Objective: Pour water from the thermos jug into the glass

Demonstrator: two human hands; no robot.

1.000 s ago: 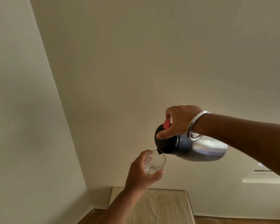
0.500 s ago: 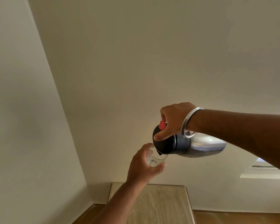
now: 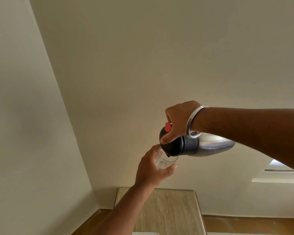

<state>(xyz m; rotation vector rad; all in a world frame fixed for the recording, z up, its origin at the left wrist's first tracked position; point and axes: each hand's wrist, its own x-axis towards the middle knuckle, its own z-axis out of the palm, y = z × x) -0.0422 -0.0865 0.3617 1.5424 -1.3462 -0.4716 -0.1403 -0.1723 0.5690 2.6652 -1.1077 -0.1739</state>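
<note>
Against plain cream walls and above a pale stone-topped table [image 3: 173, 211], the right hand [image 3: 180, 122] is clasped round the thermos jug [image 3: 193, 146], tipped near-horizontal with its spout at the rim of the glass [image 3: 166, 160], which the left hand [image 3: 151, 168] grips from the left.

We note a pale, marble-veined counter [image 3: 173, 211] low in the head view, set into the corner where two cream walls [image 3: 126, 65] meet. Its visible top is bare stone. A forearm crosses its left edge. Brown floor [image 3: 244, 225] flanks it.
</note>
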